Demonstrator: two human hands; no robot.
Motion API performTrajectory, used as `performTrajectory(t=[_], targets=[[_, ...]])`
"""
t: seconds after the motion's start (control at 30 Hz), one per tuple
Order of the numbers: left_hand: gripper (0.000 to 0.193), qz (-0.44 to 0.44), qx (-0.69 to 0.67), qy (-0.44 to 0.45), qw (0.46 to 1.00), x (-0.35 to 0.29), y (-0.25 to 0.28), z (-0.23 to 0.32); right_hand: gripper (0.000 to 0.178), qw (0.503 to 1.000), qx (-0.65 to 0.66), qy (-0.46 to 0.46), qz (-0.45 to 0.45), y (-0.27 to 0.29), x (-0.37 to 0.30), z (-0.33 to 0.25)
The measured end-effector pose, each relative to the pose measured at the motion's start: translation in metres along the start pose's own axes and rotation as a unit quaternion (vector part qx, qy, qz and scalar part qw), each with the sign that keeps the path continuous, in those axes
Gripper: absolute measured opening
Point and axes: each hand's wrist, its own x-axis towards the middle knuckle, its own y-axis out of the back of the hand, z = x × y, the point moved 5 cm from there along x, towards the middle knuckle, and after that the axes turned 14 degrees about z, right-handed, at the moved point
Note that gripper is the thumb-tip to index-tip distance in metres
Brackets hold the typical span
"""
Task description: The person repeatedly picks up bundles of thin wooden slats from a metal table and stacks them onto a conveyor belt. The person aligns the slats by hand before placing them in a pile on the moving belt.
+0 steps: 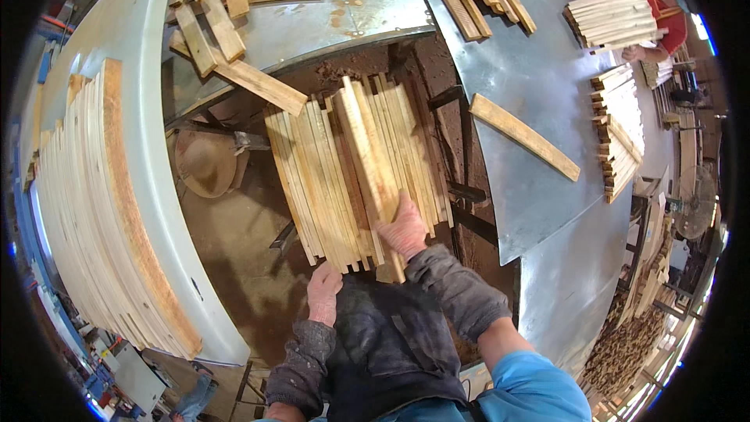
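In front of me lies a row of narrow wooden slats, packed side by side with uneven ends. My right hand grips a wooden slat near its close end, thumb along its upper face. That slat rests over or stands higher than the others and slants away to the far left. At the near left end of the row, my left hand is closed against the slat ends. Its fingertips are partly hidden there.
A long stack of slats lies on the pale metal surface at left. Loose boards overhang the far table edge. One board lies on the right metal table, beside stacked slats. A person holds a slat bundle.
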Motion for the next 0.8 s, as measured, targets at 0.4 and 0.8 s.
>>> performTrajectory(t=[0.4,0.8], targets=[[0.053,0.074,-0.047,-0.001,0.996,-0.003,0.091,-0.083,0.103,0.996,-0.008,0.078,-0.041,-0.176,-0.070,-0.089],[0.012,0.057,0.096,-0.013,0.994,-0.058,0.061,-0.040,0.074,0.984,0.070,0.130,-0.102,-0.189,-0.044,-0.080]])
